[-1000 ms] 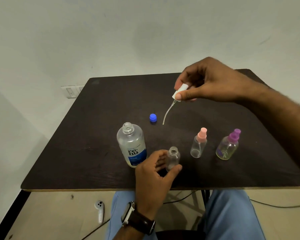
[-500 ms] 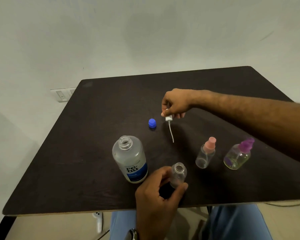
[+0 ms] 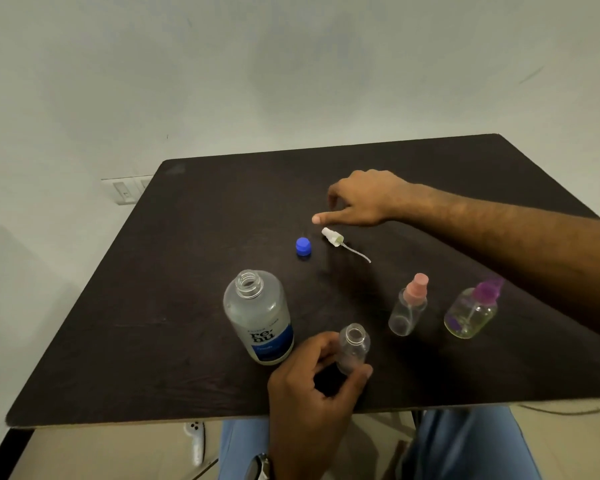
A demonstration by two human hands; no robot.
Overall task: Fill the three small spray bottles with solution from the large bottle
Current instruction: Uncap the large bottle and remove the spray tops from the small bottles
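Dark worktop point(image 3: 174, 306), seen from above and near. Left hand point(image 3: 312, 393) at the near edge, thumb and fingers curled round an uncapped small clear bottle point(image 3: 353, 347), standing upright on the worktop. Just left of it, the large bottle point(image 3: 260, 317), open at the neck, blue label facing near, upright. Farther back, its blue cap point(image 3: 303, 246) lying alone. Just right of the cap, a white spray head point(image 3: 333, 236) on its side, thin dip tube trailing right and toward the near side. Right hand point(image 3: 361, 202) hovering just beyond the spray head, holding nothing, thumb stretched left, fingers loosely bent; apparently clear of the spray head, though the gap is hard to judge from this angle. To the right, a pink-capped small bottle point(image 3: 408, 308), clear, capped, upright. Farther right, a purple-capped small bottle point(image 3: 471, 311), rounder, partly under the right forearm. On the floor below the near edge, a white controller point(image 3: 195, 441).
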